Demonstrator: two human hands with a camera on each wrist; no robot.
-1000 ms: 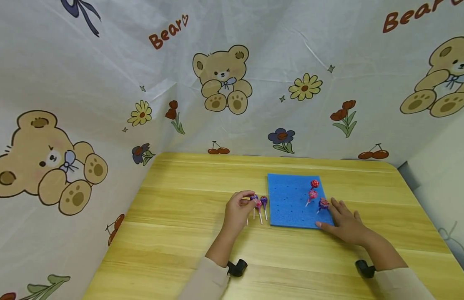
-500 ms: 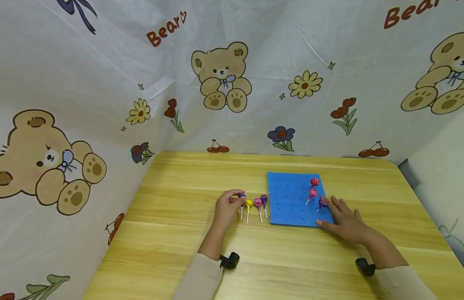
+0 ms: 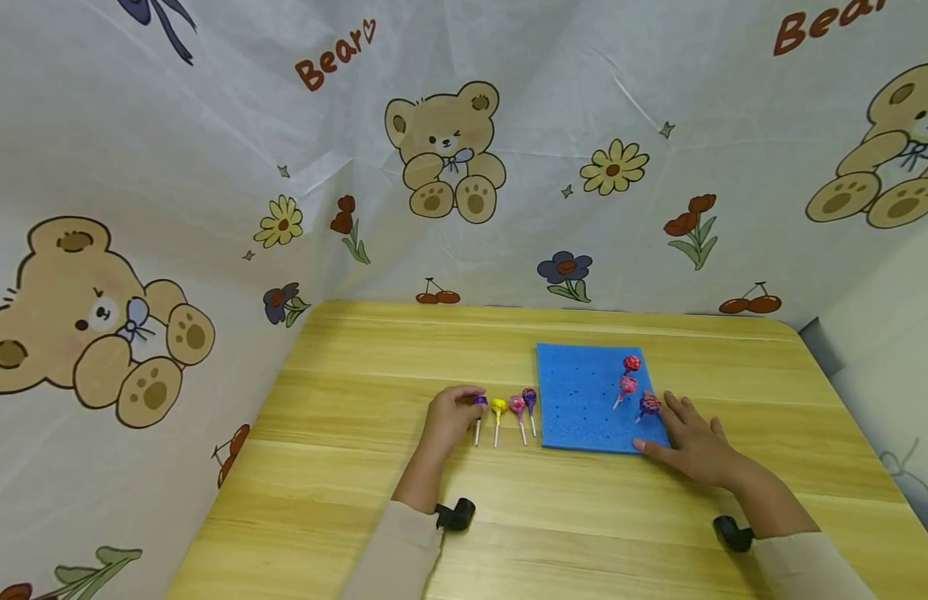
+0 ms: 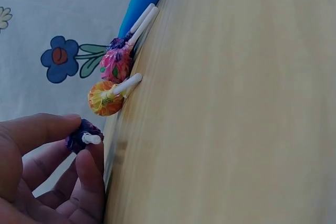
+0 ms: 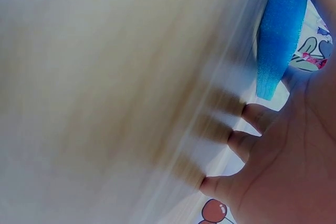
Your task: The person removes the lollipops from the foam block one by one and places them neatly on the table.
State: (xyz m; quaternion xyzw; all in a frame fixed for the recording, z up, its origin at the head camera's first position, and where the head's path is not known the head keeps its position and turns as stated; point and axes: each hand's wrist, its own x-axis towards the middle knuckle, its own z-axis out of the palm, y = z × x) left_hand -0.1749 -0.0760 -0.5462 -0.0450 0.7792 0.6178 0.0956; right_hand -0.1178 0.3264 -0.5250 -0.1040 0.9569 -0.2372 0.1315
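From my end, I see the left hand (image 3: pixel 450 417) pinching the purple lollipop (image 3: pixel 480 402) farthest left of the foam (image 3: pixel 561 375), its stick (image 3: pixel 477 432) roughly parallel to the foam's left edge. The right hand (image 3: pixel 692 446), farther away, rests fingers spread at the foam's right edge.

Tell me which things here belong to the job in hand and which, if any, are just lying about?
Job:
purple lollipop, pinched by left hand
three loose lollipops beside it
blue foam, touched by right hand
three planted lollipops in the foam

Just surroundings:
bear backdrop
wrist cameras
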